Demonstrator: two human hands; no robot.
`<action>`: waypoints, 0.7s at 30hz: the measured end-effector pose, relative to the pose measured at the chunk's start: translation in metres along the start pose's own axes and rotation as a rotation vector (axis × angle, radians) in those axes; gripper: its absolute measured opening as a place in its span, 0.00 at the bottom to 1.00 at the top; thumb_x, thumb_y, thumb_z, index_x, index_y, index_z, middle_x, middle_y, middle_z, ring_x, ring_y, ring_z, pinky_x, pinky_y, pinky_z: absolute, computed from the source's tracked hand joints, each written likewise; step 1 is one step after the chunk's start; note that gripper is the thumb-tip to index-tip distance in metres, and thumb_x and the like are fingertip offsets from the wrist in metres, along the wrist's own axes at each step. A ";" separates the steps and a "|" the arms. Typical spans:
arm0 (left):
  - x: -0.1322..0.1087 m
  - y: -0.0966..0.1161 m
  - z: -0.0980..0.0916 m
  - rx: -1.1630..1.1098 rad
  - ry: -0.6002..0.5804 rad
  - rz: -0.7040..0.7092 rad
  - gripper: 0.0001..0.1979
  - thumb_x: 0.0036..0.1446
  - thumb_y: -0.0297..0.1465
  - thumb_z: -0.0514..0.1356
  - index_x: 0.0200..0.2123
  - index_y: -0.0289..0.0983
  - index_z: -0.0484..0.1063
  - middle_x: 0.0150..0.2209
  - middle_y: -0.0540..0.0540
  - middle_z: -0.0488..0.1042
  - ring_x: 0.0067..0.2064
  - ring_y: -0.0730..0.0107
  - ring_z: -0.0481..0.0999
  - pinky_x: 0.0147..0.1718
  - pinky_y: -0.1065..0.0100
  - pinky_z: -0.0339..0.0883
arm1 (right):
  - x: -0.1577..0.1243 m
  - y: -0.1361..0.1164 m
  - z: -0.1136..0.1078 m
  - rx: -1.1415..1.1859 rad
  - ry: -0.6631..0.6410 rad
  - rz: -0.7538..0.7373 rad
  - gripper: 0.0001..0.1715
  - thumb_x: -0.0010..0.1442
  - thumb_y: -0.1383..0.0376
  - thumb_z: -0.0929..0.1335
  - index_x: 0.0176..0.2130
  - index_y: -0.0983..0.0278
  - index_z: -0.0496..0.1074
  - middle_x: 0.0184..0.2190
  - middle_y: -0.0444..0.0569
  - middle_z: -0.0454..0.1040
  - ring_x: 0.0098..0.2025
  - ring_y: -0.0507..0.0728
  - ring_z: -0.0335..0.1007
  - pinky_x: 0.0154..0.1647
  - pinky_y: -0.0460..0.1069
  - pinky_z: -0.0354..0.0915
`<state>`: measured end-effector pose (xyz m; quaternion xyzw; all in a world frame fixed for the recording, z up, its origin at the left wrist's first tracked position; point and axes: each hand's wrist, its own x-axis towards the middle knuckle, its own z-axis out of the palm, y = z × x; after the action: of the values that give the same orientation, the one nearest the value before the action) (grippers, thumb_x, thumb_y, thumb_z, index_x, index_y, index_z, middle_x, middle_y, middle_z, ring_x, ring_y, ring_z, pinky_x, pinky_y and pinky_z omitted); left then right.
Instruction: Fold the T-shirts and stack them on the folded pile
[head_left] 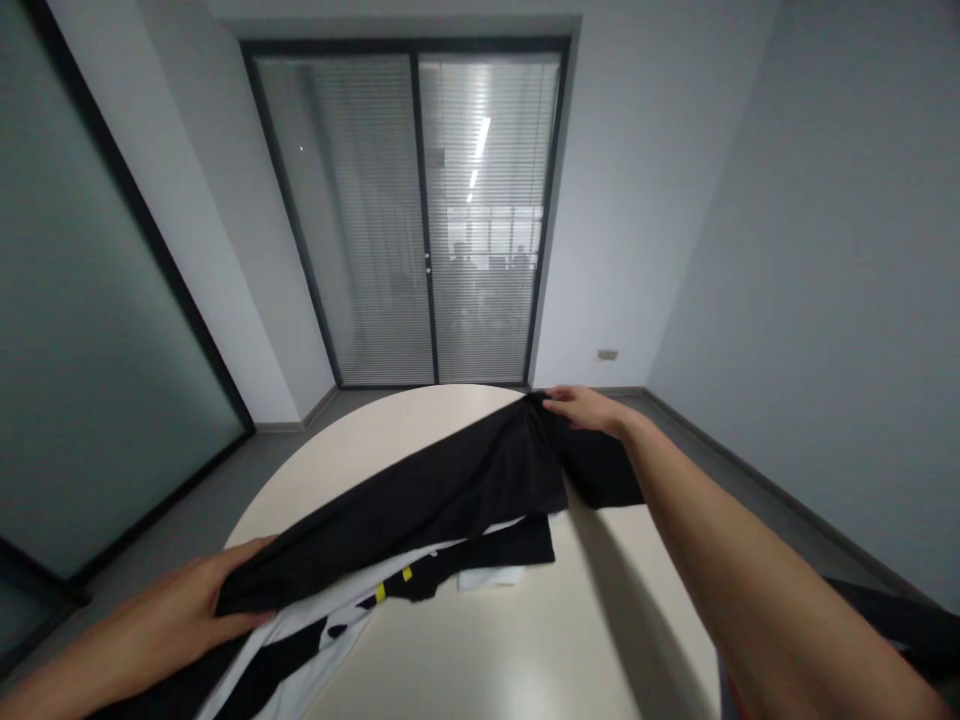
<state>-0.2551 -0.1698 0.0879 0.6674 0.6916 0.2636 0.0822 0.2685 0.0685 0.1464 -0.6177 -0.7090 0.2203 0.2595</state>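
Note:
A black garment lies stretched across a round cream table, from near left to far right. My left hand grips its near end at the table's left edge, fingers closed over the cloth. My right hand reaches to the far edge and pinches the garment's other end. Under the black cloth lies a white garment with black and yellow markings, partly covered.
Glass sliding doors with blinds stand beyond the table. A frosted glass wall runs along the left and a plain wall along the right. Grey floor surrounds the table.

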 end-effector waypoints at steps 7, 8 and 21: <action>-0.021 0.003 0.033 0.446 -0.018 0.263 0.44 0.49 0.48 0.67 0.68 0.47 0.60 0.69 0.44 0.58 0.67 0.43 0.62 0.63 0.45 0.59 | -0.030 0.115 0.021 -0.435 0.101 0.446 0.24 0.64 0.61 0.66 0.53 0.75 0.73 0.50 0.71 0.75 0.55 0.72 0.72 0.54 0.61 0.67; -0.022 0.009 0.037 0.472 0.017 0.294 0.42 0.52 0.49 0.65 0.69 0.47 0.59 0.70 0.44 0.57 0.68 0.44 0.61 0.64 0.45 0.58 | -0.032 0.125 0.024 -0.449 0.103 0.465 0.26 0.64 0.59 0.66 0.54 0.74 0.73 0.50 0.70 0.76 0.55 0.71 0.73 0.54 0.60 0.68; -0.016 0.060 0.093 0.445 -0.066 0.373 0.30 0.63 0.47 0.56 0.66 0.46 0.64 0.68 0.44 0.61 0.64 0.48 0.68 0.60 0.50 0.65 | -0.021 0.128 0.019 -0.131 0.225 0.529 0.29 0.58 0.48 0.69 0.39 0.73 0.80 0.32 0.62 0.79 0.37 0.64 0.78 0.36 0.52 0.71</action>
<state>-0.1574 -0.1637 0.0334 0.7929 0.5947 0.0942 -0.0939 0.3563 0.0654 0.0491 -0.8170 -0.5029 0.1642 0.2293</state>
